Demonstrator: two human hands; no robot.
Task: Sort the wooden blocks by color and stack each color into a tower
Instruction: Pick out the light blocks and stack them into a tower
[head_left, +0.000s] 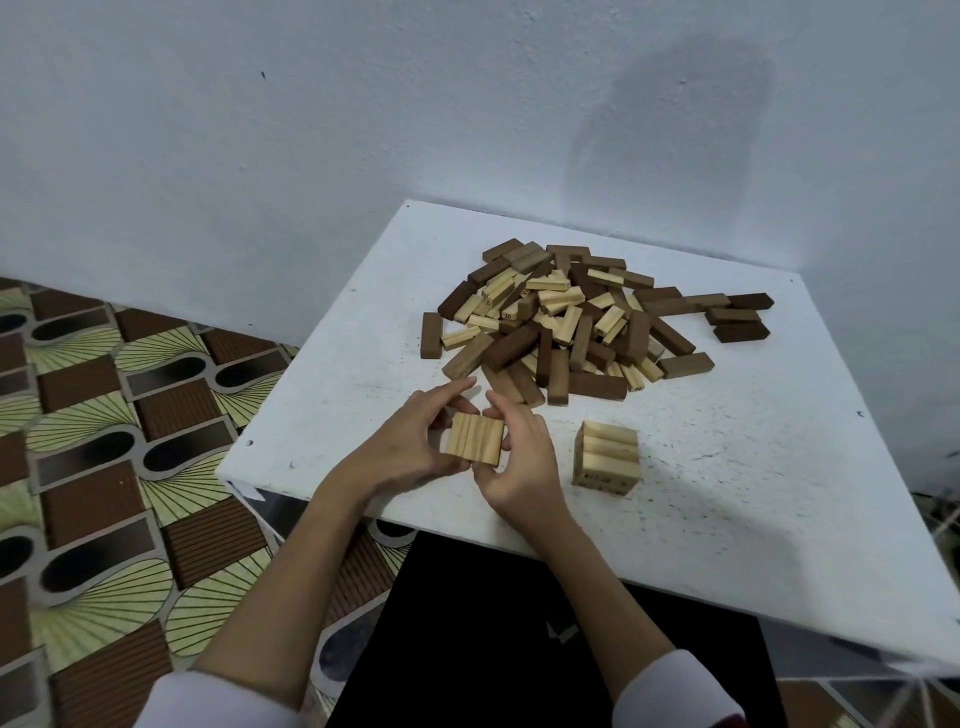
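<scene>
We see left hand (410, 447) and right hand (514, 457) both clamped, fingers curled, on row of three pale blocks (474, 436) near table (727, 519) front edge. Short pale tower (605, 454) just right; mixed pile (576, 322) behind.

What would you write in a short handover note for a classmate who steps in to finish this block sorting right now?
Left hand and right hand: both grip one row of three light blocks, pressed side by side between the fingers, near the front left of the white table.
Light tower: started, only a few layers, standing just right of the hands.
Mixed pile: light and dark blocks still jumbled behind the hands; a few dark blocks lie apart at its right.
Done: the light tower's base.
Left: set the held row on the tower, likely crosswise; pull out the remaining light blocks; build the dark tower, not yet begun.
</scene>
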